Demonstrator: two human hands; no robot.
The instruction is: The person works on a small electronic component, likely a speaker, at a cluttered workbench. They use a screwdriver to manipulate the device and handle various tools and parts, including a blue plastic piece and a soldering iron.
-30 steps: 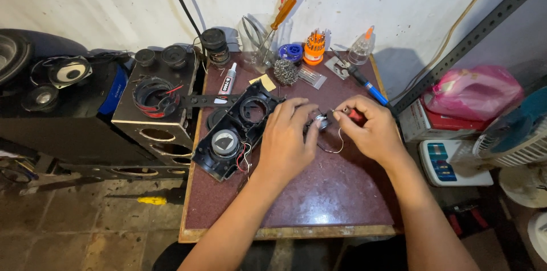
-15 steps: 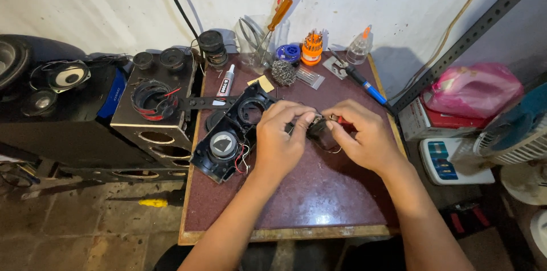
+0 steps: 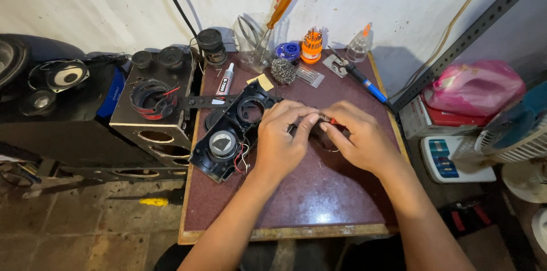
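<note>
Against the views of a second and half a second ago, the left hand [image 3: 283,137] and right hand [image 3: 356,137] have been drawn closer together at bench centre, fingertips now pinched narrow on a small dark part with a red tip [image 3: 329,121], mostly hidden; fine fitting work is judged under way. The black plastic speaker housing [image 3: 231,134] is left untouched at 9 o'clock of the hands on the maroon bench [image 3: 319,202]. At 12 o'clock, the clear plastic cup [image 3: 256,43] holds orange-handled screwdrivers [image 3: 278,6]; the orange round bit holder [image 3: 311,46] carries upright bits.

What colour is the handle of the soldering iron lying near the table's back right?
Blue and black soldering iron handle, head view.
</note>
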